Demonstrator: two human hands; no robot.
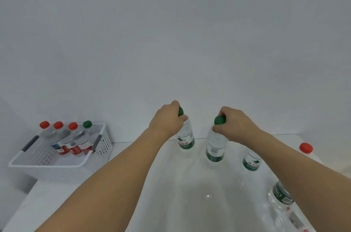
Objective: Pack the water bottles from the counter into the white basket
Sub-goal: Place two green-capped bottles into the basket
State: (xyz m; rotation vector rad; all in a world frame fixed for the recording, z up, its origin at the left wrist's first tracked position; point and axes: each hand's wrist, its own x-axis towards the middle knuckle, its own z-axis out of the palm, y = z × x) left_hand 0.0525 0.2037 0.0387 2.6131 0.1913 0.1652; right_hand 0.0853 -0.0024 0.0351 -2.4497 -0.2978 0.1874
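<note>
My left hand grips the neck of an upright green-capped water bottle at the back of the white counter. Just to its right, my right hand grips the top of a second green-capped bottle. Under my right forearm stands a third green-labelled bottle, its cap hidden. A fourth bottle stands near the right front. The white perforated basket sits at the left, holding three red-capped bottles and one green-capped bottle along its far side.
A red-capped bottle shows at the counter's far right edge, mostly hidden behind my forearm. Another bottle with a red label is at the lower right corner. A plain white wall rises behind the counter. The basket's near half is bare.
</note>
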